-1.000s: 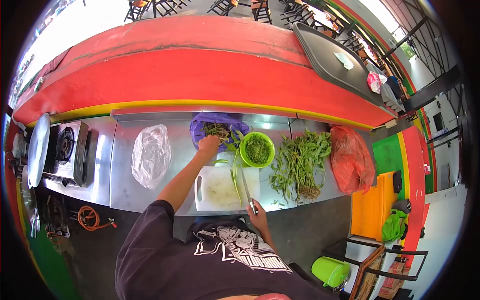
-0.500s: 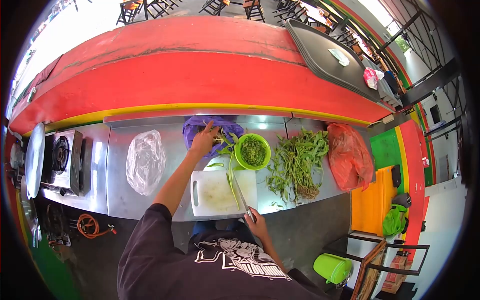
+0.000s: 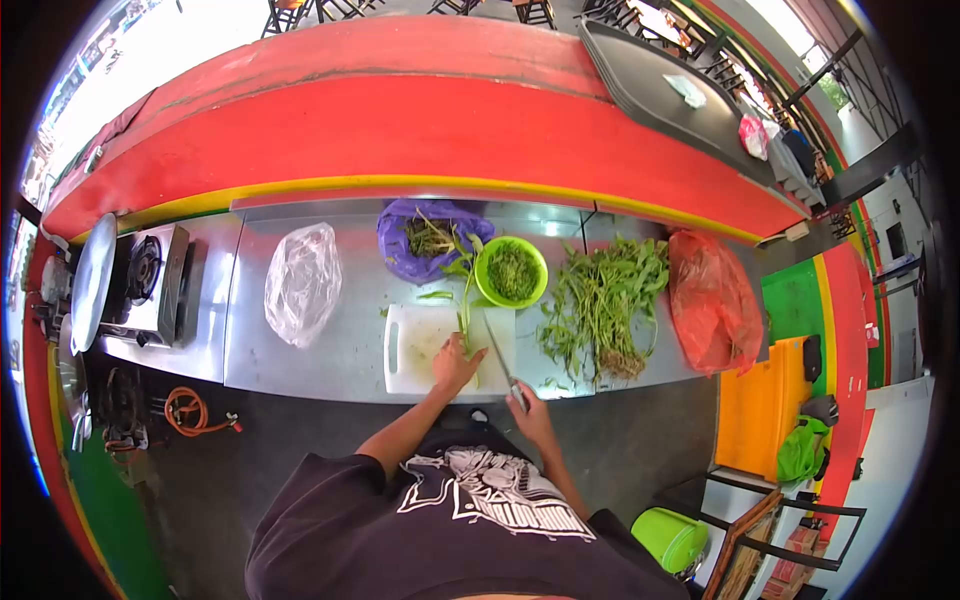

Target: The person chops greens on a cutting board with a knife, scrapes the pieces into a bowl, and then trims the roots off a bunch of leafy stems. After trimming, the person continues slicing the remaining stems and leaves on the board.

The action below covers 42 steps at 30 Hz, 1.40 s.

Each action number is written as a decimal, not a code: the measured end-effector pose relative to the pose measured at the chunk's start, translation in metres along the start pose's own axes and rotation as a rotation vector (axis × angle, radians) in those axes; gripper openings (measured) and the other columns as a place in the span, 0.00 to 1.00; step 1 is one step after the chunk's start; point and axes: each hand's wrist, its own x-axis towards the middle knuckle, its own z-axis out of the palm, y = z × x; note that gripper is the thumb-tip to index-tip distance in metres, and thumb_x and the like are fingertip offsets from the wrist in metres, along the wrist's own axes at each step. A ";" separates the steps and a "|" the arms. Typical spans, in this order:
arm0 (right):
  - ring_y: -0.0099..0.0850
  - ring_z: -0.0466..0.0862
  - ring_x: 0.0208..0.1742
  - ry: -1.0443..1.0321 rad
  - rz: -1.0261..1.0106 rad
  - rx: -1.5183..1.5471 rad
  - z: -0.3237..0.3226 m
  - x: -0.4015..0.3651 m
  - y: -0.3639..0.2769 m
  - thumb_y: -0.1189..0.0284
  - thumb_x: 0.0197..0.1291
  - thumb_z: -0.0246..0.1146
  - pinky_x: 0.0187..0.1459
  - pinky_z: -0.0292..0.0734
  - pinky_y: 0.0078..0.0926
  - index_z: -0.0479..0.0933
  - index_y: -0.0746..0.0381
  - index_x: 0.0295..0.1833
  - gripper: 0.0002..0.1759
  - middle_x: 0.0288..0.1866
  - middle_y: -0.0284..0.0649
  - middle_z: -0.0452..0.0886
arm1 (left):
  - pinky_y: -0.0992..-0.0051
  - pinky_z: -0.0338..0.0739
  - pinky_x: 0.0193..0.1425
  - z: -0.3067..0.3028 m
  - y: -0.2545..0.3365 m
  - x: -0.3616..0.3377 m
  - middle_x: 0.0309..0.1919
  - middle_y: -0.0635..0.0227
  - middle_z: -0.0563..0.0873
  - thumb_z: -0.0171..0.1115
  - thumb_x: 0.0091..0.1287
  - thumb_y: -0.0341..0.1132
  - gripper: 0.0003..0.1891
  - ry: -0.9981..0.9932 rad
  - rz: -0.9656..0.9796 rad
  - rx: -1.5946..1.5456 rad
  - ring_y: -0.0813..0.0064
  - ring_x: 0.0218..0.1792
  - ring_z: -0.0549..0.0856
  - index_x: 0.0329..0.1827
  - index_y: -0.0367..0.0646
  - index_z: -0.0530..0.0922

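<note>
On the white cutting board (image 3: pixel 408 350), my left hand (image 3: pixel 455 368) is closed around a leafy green stem (image 3: pixel 467 305), whose leafy top points away from me. My right hand (image 3: pixel 530 412) grips a kitchen knife (image 3: pixel 499 350), its blade slanting over the board's right side, beside the stem. Just beyond the board stands a lime-green bowl (image 3: pixel 541 287) holding chopped greens (image 3: pixel 513 270). To its left, an open purple plastic bag (image 3: pixel 398 258) contains stems and scraps. Right of the bowl lies a big bunch of leafy greens (image 3: pixel 605 300), roots toward me.
A clear plastic bag (image 3: pixel 303 285) lies on the steel counter (image 3: pixel 250 340), with a gas stove (image 3: pixel 145 270) at far left. A red plastic bag (image 3: pixel 712 300) sits at the right end. Behind rises a red ledge (image 3: pixel 400 130) bearing stacked dark trays (image 3: pixel 650 100).
My left hand has come back from the purple bag to the board and taken hold of the stem. The knife stays in my right hand. The whole view has shifted slightly.
</note>
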 end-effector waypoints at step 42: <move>0.17 0.65 0.18 -0.301 0.284 0.617 -0.014 -0.061 0.015 0.65 0.73 0.61 0.17 0.59 0.19 0.64 0.56 0.61 0.18 0.30 0.31 0.71 | 0.78 0.80 0.36 0.008 -0.038 -0.063 0.41 0.65 0.88 0.66 0.71 0.36 0.15 -0.251 -0.459 -0.789 0.72 0.37 0.88 0.58 0.44 0.79</move>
